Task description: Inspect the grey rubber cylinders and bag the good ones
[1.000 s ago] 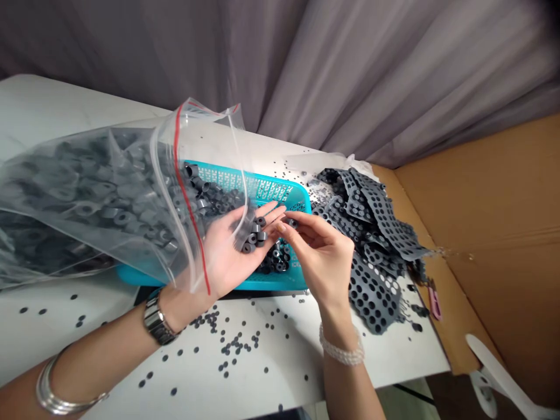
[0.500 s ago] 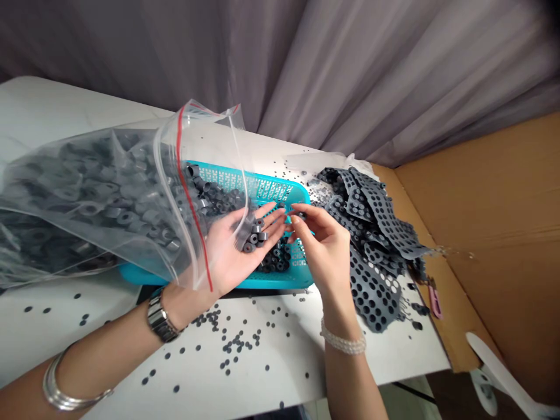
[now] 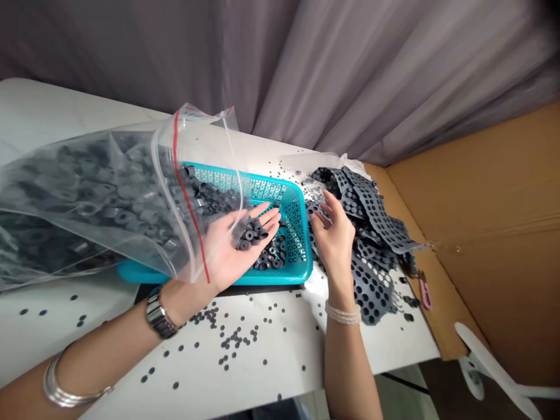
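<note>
Over the turquoise plastic basket (image 3: pixel 294 220), the flat left hand (image 3: pixel 230 256) cradles dark-grey hollow cylinders (image 3: pixel 249 235); right hand (image 3: pixel 335 234) beside the basket, grip apart.

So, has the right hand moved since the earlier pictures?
Yes: in this view the right hand has shifted rightward, from reaching over the turquoise basket to just past its right rim.

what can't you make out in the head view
In the head view:
Floor of the turquoise basket: mostly hidden by gray rings, the left hand and the zip-lock bag.
Bag's left end: cut off by the left edge.
Rings inside it: too blurred through the plastic to count.
White curved piece: cut off by the right edge.
</note>
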Available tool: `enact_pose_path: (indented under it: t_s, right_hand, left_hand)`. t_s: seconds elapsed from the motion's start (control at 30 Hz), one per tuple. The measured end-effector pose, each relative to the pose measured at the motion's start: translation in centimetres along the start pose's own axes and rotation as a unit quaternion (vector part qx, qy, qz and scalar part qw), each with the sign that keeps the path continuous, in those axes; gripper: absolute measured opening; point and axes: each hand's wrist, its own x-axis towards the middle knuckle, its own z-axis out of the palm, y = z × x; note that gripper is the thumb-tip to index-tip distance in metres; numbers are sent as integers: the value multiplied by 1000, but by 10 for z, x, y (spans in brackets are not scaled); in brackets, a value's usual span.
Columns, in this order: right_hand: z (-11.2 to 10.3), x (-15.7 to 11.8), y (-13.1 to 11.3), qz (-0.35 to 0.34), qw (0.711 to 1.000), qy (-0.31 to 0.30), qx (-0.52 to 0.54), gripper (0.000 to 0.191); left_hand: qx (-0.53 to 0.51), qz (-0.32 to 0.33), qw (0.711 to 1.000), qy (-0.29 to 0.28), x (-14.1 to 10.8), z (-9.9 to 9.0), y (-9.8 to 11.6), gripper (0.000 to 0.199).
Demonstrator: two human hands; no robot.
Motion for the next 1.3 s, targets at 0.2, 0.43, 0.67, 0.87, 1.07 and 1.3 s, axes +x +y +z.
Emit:
enact_pose_path:
  t_s: [0.2, 0.43, 0.67, 0.87, 1.07, 1.3]
  right_hand:
    - [1, -23, -55, -85, 976, -199, 35, 21]
    - [15, -29, -56, -17, 964, -239, 116, 19]
    - [13, -20, -43, 152, 902, -222, 338, 18]
    - [10, -16, -43, 225, 850, -230, 418, 16]
    - [9, -14, -41, 263, 832, -230, 432, 19]
    - [7, -13, -44, 265, 841, -174, 439, 30]
  left_hand:
    - [51, 2, 999, 7, -1, 4, 3, 50]
    - [48, 3, 998, 29, -2, 8, 3, 48]
    - [14, 3, 1000, -4, -2, 6, 1, 47]
    - [1, -4, 1000, 1, -3, 4, 2, 43]
    - [-5, -4, 1000, 6, -4, 6, 2, 43]
    - [5, -6, 1000, -19, -1, 3, 2, 48]
